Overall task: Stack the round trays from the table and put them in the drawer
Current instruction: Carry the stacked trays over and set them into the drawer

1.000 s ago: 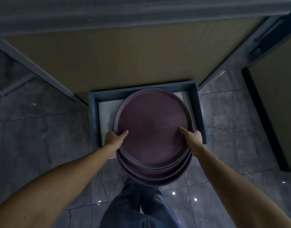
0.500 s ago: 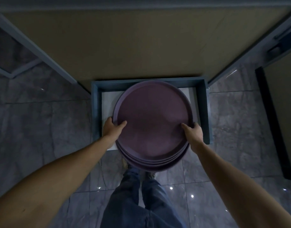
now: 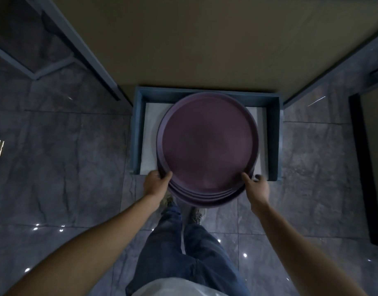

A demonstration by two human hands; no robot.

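Note:
A stack of several round purple trays [image 3: 207, 146] hangs over an open blue drawer [image 3: 136, 133] with a white liner. My left hand [image 3: 156, 183] grips the stack's near left rim, thumb on top. My right hand [image 3: 256, 186] grips the near right rim the same way. The far part of the stack lies over the drawer's inside; the near edge sticks out past the drawer's front. Whether the stack touches the drawer bottom cannot be seen.
The drawer comes out from under a tan tabletop [image 3: 205, 43] with blue-grey frame rails on both sides. Grey glossy floor tiles [image 3: 66, 167] surround it. My own legs in jeans [image 3: 183, 253] and shoes stand just before the drawer. A dark panel [image 3: 367, 167] stands at the right.
The stack has gone forward and down, farther over the drawer. Both hands have slid toward the near rim, and my view has tilted down to show legs and feet.

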